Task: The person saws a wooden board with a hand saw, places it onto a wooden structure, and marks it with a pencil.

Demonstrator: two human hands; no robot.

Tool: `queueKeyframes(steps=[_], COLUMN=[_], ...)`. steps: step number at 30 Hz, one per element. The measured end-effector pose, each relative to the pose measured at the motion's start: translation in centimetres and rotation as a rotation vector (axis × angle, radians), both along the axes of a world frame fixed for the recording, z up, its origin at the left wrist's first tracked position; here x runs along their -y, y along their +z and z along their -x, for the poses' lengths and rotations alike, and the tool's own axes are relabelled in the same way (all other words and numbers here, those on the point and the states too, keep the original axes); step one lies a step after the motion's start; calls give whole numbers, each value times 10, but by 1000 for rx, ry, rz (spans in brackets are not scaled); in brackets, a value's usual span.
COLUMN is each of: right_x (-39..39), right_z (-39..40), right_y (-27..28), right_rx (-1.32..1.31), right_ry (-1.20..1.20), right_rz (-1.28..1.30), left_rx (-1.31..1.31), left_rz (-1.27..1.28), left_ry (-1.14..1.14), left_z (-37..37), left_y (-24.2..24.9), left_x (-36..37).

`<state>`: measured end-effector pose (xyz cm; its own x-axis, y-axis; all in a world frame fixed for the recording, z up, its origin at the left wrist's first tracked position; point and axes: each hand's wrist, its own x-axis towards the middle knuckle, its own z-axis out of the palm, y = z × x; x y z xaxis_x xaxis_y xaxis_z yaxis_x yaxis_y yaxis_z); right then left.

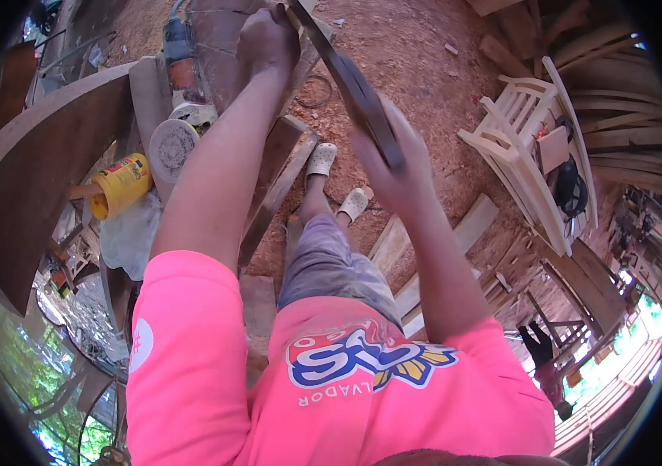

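Near the top of the head view, my left hand [269, 40] is closed in a fist over the edge of a brown wooden board [222, 35]; what its fingers grip is too small to tell. My right hand [399, 167], to the right and nearer to me, is wrapped round the near end of a long dark bar [354, 87]. The bar slants up and left, and its far end passes close to my left hand and leaves the frame at the top.
Left: a power tool [182, 74], a round dusty disc [174, 149], a yellow container [125, 185] and a large curved wooden panel [43, 167]. Right: a pale wooden frame [513, 132] and stacked planks [630, 140]. Beams lie around my feet. A person [550, 377] is at lower right.
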<state>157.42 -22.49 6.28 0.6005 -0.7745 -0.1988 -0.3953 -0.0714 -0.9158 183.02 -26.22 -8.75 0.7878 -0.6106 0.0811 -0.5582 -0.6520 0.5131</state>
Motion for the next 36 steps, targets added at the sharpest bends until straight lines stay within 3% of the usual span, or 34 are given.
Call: queueKeyframes(steps=[2, 5, 8, 10, 13, 20, 23, 25, 29, 31, 33, 36], right_x=[33, 19, -42, -74, -98, 25, 16, -25, -92, -92, -80, -12], right_z=[-47, -39, 37, 87, 120, -53, -45, 3, 98, 106, 88, -6], right_y=[-14, -7, 20, 49, 62, -23, -8, -3, 52, 47, 32, -24], right_rx=[44, 39, -15, -132, -187, 53, 14, -13, -140, -130, -77, 28], right_ry=[17, -36, -99, -37, -72, -2, -25, -74, -53, -53, -49, -38], right_rz=[-50, -35, 14, -147, -186, -33, -117, 5, -176, -149, -84, 74], left_rx=[-35, -51, -73, -83, -82, -109, -133, -135, -108, -97, -84, -109], left_rz=[-38, -25, -33, -59, -44, 42, -1, -20, -9, -5, 7, -55], left_ry=[23, 6, 2, 4, 17, 16, 18, 32, 37, 34, 15, 23], left_z=[3, 0, 4, 7, 8, 3, 7, 8, 12, 9, 9, 7], left_y=[7, 8, 18, 23, 21, 16, 25, 33, 30, 25, 24, 25], left_x=[1, 0, -1, -3, -2, 1, 0, 0, -2, -2, -3, -2])
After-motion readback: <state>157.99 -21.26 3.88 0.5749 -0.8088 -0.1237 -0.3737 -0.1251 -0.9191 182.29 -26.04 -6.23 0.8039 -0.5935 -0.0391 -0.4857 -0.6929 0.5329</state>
